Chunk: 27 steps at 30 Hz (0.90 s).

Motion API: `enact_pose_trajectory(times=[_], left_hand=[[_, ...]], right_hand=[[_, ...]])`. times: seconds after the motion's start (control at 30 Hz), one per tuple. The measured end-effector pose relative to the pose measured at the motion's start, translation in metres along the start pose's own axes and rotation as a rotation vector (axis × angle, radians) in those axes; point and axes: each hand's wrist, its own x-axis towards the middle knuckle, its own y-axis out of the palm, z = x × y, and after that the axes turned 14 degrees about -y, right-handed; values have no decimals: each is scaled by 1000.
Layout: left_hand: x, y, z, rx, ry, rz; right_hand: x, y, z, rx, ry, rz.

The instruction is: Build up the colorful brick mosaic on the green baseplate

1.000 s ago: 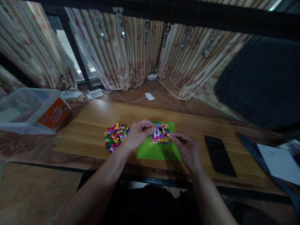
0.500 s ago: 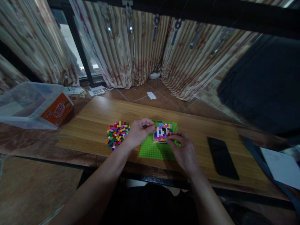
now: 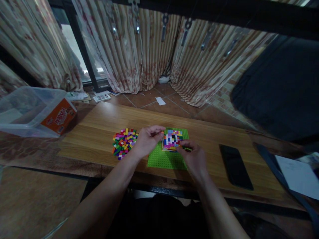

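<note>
A low block of toy building bricks point(image 3: 171, 139) in many colours, with a dark gap in its top, stands on a green studded baseplate point(image 3: 159, 161). At its left edge, the thumb and forefinger of my left hand point(image 3: 148, 141) are closed, and a small orange brick point(image 3: 162, 132) shows between their tips. My right hand point(image 3: 195, 157) has its thumb and fingers closed round the near right corner of the block. Its fingertips touch the bricks there and partly hide them. A heap of loose bricks point(image 3: 124, 142) lies left of the baseplate, partly behind my left hand.
The wooden board point(image 3: 97, 132) carries a black phone point(image 3: 235, 166) to the right. A clear plastic box point(image 3: 32, 126) with an orange label stands at the left end. White paper point(image 3: 299, 176) lies at the far right. Patterned curtains point(image 3: 154, 56) hang beyond the board.
My right fingertips have shifted slightly at the block's near right corner. My left hand stays nearly in place. The whole view has moved a little.
</note>
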Motion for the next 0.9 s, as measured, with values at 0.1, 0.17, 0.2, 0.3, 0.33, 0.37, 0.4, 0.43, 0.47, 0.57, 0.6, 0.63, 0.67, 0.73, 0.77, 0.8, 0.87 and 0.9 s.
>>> enact_pose_trajectory(times=[0.1,0.17,0.2,0.3,0.33,0.37,0.4,0.43,0.47,0.57,0.6,0.63,0.67,0.73,0.77,0.8,0.87,0.9], left_hand=[[0,1,1,35,17,12],[0,3,3,51,36,23],[-1,3,3,67,50,31],[-4,5,2,171,112,48],[-6,5,1,216,135,51],[-8,6,0,262,158,56],[-11,6,-1,312,176,63],[-13,7,-3,366,193,72],[-15,8,-4,419,211,82],[-18,14,-3,526,288,70],[-18,17,-2,542,317,52],[-18,20,0,552,341,28],[-18,24,2,566,357,1],[-16,30,7,608,366,-48],[-16,33,10,630,366,-65],[-15,35,13,652,365,-79],[-14,38,17,682,367,-104],[-13,39,19,690,370,-118]], right_hand=[[1,2,0,67,81,-20],[1,3,1,106,104,-42],[2,4,2,135,111,-49],[2,5,2,216,134,-60],[2,5,2,223,138,-60],[3,5,2,219,139,-58],[3,4,2,216,137,-55],[3,3,2,223,139,-50],[3,2,2,244,149,-43],[5,-3,3,351,207,-55],[6,-4,3,380,221,-75],[8,-6,4,399,229,-99],[9,-7,5,415,232,-126],[10,-8,6,441,237,-161],[10,-8,6,448,241,-167],[10,-8,6,450,245,-164],[9,-6,6,447,244,-145],[9,-6,6,444,241,-137]])
